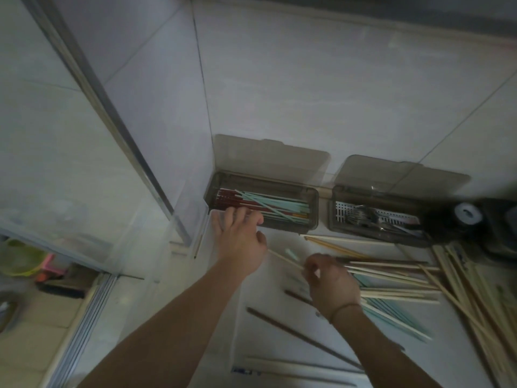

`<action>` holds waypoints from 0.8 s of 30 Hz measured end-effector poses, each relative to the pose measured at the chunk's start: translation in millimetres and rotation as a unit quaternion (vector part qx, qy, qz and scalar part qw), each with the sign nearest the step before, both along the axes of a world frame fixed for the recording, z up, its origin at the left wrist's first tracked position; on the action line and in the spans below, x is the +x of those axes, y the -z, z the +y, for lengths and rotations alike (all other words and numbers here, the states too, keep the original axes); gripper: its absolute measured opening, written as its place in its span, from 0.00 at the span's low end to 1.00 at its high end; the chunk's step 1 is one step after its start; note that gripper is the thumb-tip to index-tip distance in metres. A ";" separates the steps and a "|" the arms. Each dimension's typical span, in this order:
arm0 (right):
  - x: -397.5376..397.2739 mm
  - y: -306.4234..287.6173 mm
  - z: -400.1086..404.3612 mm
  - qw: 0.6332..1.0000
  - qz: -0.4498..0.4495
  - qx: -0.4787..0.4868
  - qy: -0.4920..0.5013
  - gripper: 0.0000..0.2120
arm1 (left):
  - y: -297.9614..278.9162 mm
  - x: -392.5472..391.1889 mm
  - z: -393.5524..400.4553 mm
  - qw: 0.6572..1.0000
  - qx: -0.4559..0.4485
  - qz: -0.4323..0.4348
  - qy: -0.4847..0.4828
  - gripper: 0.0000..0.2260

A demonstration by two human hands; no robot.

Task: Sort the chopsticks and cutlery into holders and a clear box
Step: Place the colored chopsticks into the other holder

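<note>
Loose pale wooden chopsticks (391,275) lying in a heap on the white bench (279,326), near the smoky clear plastic holder with red and green chopsticks (263,208). Right hand (330,281) pinching one pale stick near its end. Left hand (237,239) with fingers spread, holding nothing, touching the holder's rim. Probably light, stiff, smooth and quick to roll; best pinched near the middle.

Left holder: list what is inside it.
The left holder holds red chopsticks and mint-green chopsticks, some crossing. The left hand covers its near-left corner.
</note>
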State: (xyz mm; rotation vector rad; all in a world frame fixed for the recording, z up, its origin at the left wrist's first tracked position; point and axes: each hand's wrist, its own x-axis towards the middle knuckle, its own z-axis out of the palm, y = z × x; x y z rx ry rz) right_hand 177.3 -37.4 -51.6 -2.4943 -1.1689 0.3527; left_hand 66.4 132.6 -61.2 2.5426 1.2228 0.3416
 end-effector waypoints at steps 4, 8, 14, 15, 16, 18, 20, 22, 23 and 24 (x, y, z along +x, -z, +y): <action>27.1 -22.8 19.1 0.966 0.138 0.194 0.106 0.09 | 0.1 0.1 -0.8 1.000 -0.001 0.001 0.001 0.12; 52.4 -45.1 51.6 0.844 0.366 0.324 0.220 0.26 | -1.8 0.2 -0.1 1.000 -0.014 0.011 0.007 0.11; 65.6 -39.9 94.7 0.691 0.499 0.374 0.365 0.17 | -0.5 0.3 -0.3 1.000 -0.011 -0.011 0.000 0.13; 66.2 -35.9 99.7 0.680 0.504 0.369 0.383 0.12 | -0.2 0.2 -0.2 1.000 -0.012 -0.014 0.000 0.13; 66.0 -31.5 103.9 0.675 0.510 0.360 0.394 0.08 | 0.0 -0.2 0.2 1.000 -0.013 -0.016 0.001 0.13; 63.4 -24.9 107.6 0.686 0.516 0.333 0.391 0.05 | 0.6 -0.5 0.4 1.000 -0.013 -0.016 0.004 0.13; 62.6 -21.3 105.9 0.732 0.493 0.296 0.365 0.04 | 0.2 -0.2 0.5 1.000 -0.015 -0.014 0.003 0.14; 65.9 -19.5 99.5 0.810 0.428 0.234 0.324 0.03 | -1.4 -0.3 1.0 1.000 -0.017 -0.010 0.005 0.14; 68.1 -19.7 95.5 0.849 0.387 0.203 0.296 0.04 | -1.3 -0.5 1.1 1.000 -0.020 -0.007 0.006 0.14; 71.1 -18.9 91.2 0.880 0.350 0.177 0.269 0.05 | -1.5 -0.5 1.1 1.000 -0.021 -0.005 0.007 0.14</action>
